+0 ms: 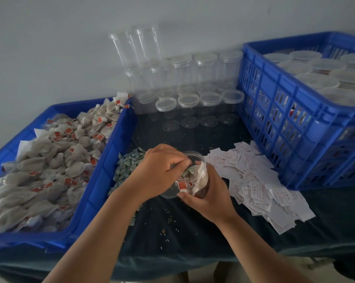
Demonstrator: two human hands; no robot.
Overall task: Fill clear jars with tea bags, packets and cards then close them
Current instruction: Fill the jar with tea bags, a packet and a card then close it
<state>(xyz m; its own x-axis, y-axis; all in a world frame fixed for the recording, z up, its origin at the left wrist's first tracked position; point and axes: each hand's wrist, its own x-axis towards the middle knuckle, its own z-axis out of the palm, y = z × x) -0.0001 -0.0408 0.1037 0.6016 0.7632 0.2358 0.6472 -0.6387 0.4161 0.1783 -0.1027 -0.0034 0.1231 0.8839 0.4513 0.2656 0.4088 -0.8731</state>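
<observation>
Hands meet over the near middle of the surface (172, 231), which has a dark cloth on it. The right hand (207, 195) has its grip wrapped round the side of the clear jar (202, 175), with fingers and thumb curled on it. The left hand (160, 172) has bent fingers poked into the jar's mouth, on top of the tea bags (184, 184) inside. I cannot tell if that grip pinches a bag or just pushes down.

The jar sits between the two hands, and I cannot tell if it touches the surface. It leans. Its long line runs from its bottom, near and left, up to its open mouth, far and right. The mouth points up and away from the person.

The jar looks light, hard and smooth, so it could slip. I think the best place to hold it is round the middle of its side. The tea bags look soft, puffy and very light. Their red tags could catch on the rim, and they may tear if pushed too hard.

Just left of the jar is a heap of green packets (127, 166). Just right is a spread of white cards (254, 180). Further left is a blue tray (111, 160) full of loose bags (50, 170). Far back stand empty jars (189, 105), and far right is a blue crate (285, 119) of closed jars (315, 78)
</observation>
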